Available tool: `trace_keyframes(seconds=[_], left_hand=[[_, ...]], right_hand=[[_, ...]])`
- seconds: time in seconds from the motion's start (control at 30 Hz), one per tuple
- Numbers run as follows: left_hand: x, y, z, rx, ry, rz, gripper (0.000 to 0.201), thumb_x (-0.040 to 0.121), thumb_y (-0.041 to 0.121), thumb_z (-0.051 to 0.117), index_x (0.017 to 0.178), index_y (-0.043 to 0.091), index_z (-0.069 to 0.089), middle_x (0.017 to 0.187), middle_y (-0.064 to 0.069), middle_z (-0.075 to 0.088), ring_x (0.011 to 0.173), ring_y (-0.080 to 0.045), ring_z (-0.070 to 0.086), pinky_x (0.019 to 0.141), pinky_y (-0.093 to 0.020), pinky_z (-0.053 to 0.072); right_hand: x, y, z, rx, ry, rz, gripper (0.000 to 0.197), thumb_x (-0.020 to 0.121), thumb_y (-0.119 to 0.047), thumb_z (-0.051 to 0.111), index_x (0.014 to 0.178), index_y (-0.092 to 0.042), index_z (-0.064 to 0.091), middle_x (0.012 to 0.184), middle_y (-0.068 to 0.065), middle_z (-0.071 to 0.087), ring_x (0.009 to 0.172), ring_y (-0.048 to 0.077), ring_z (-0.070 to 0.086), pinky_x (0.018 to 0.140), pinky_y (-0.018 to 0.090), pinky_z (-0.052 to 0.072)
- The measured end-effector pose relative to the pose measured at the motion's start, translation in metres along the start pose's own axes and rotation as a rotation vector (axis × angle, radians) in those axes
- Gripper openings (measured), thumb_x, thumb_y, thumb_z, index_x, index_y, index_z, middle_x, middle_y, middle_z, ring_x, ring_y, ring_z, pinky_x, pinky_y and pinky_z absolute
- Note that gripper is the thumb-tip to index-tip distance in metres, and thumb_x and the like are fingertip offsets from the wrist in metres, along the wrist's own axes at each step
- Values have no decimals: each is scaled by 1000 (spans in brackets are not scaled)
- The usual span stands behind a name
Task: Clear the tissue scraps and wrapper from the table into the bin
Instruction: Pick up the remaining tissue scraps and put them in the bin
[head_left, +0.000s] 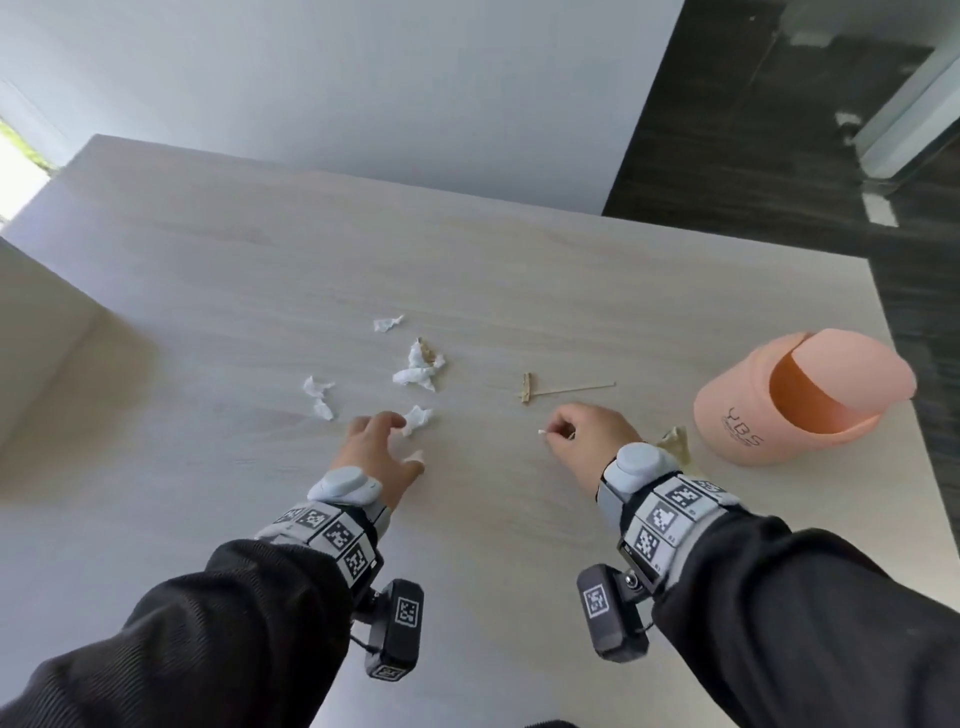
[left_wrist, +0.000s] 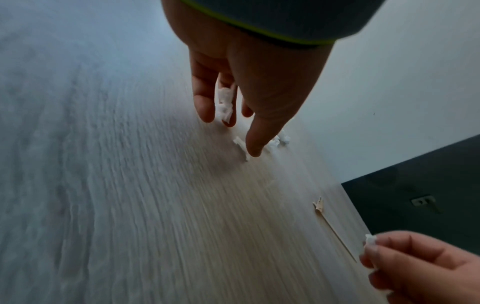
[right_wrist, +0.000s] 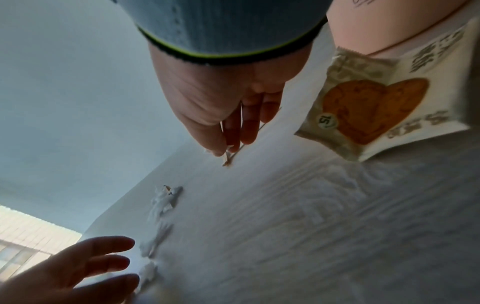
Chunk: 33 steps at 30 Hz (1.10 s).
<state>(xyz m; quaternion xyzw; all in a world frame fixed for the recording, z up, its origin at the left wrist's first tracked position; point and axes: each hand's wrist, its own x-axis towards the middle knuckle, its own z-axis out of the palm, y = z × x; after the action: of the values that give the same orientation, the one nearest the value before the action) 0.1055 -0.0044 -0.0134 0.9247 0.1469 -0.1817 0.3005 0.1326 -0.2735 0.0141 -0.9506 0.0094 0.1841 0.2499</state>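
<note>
Several white tissue scraps lie mid-table: one far (head_left: 387, 323), a larger clump (head_left: 421, 366), a pair to the left (head_left: 318, 395) and one nearest me (head_left: 417, 418). My left hand (head_left: 408, 439) hovers with fingers spread and holds nothing, its fingertips just beside that nearest scrap. My right hand (head_left: 548, 435) pinches a tiny white tissue scrap (left_wrist: 370, 239) between thumb and forefinger, low over the table. The cookie wrapper (right_wrist: 376, 107), printed with an orange heart, lies flat under my right wrist beside the pink bin (head_left: 800, 395), whose swing lid is tilted.
A thin wooden skewer (head_left: 566, 387) with a small tan bit at its left end lies just beyond my right hand. The light wood table (head_left: 208, 270) ends at its right edge close behind the bin. A dark floor lies beyond that edge.
</note>
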Motion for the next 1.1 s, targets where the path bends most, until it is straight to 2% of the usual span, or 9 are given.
trace_keyframes(seconds=[0.1, 0.17, 0.27, 0.37, 0.6, 0.8, 0.9, 1.0, 1.1], left_hand=[[14, -3, -2, 113, -15, 108, 74, 78, 28, 76, 143, 32, 40, 143, 0, 33, 90, -20, 63, 82, -33, 55], [25, -4, -3, 228, -83, 182, 72, 82, 30, 72, 145, 34, 38, 144, 4, 34, 97, -20, 62, 87, -35, 55], [39, -4, -5, 257, -147, 223, 49, 84, 30, 70, 132, 32, 57, 135, 7, 45, 104, -21, 61, 91, -37, 52], [46, -8, -6, 199, -139, 254, 26, 85, 29, 69, 111, 25, 72, 120, 7, 54, 96, -19, 62, 89, -33, 51], [48, -16, -23, 55, -66, 294, 9, 85, 25, 71, 92, 22, 77, 94, 7, 61, 82, -17, 63, 75, -27, 49], [59, -48, -74, -20, 122, 111, 40, 85, 28, 71, 123, 34, 58, 88, 14, 64, 75, -5, 60, 64, -24, 44], [68, -67, -90, 6, 123, 81, 60, 83, 26, 73, 138, 30, 49, 86, 10, 64, 76, -11, 60, 66, -23, 45], [75, -78, -94, 65, 45, 59, 69, 80, 32, 75, 142, 27, 46, 88, 6, 65, 81, -17, 62, 73, -31, 49], [77, -85, -92, 139, 28, 45, 61, 78, 41, 75, 134, 29, 56, 91, 8, 62, 82, -14, 59, 72, -28, 46]], right_hand=[[19, -4, 3, 41, 31, 35, 8, 83, -28, 65, 78, -23, 66, 90, -1, 65, 82, 23, 61, 74, 32, 50], [32, -7, 5, 47, 34, 41, 7, 82, -24, 65, 74, -25, 64, 95, -1, 57, 82, 23, 60, 75, 31, 49], [48, -10, 9, 39, 29, 50, 8, 81, -20, 62, 75, -25, 63, 100, -4, 52, 80, 22, 61, 76, 32, 50], [61, -14, 15, 33, 36, 34, 5, 82, -19, 62, 78, -21, 64, 100, -4, 52, 83, 22, 59, 77, 30, 47], [81, -22, 28, -66, 41, 27, 4, 81, -20, 61, 78, -23, 62, 87, -7, 54, 89, 25, 58, 71, 30, 44], [87, -42, 30, -24, 38, -15, 17, 80, -18, 61, 93, -29, 61, 79, -10, 64, 81, 22, 61, 79, 38, 49], [92, -58, 36, 17, 2, -90, 18, 83, -20, 62, 95, -31, 69, 81, -12, 58, 87, 21, 60, 84, 40, 48], [96, -76, 44, -12, -72, -148, 13, 85, -24, 61, 88, -32, 72, 83, -12, 52, 96, 22, 56, 86, 39, 47], [99, -88, 51, 11, -63, -180, 11, 84, -23, 63, 84, -29, 72, 92, -13, 50, 102, 20, 51, 85, 36, 46]])
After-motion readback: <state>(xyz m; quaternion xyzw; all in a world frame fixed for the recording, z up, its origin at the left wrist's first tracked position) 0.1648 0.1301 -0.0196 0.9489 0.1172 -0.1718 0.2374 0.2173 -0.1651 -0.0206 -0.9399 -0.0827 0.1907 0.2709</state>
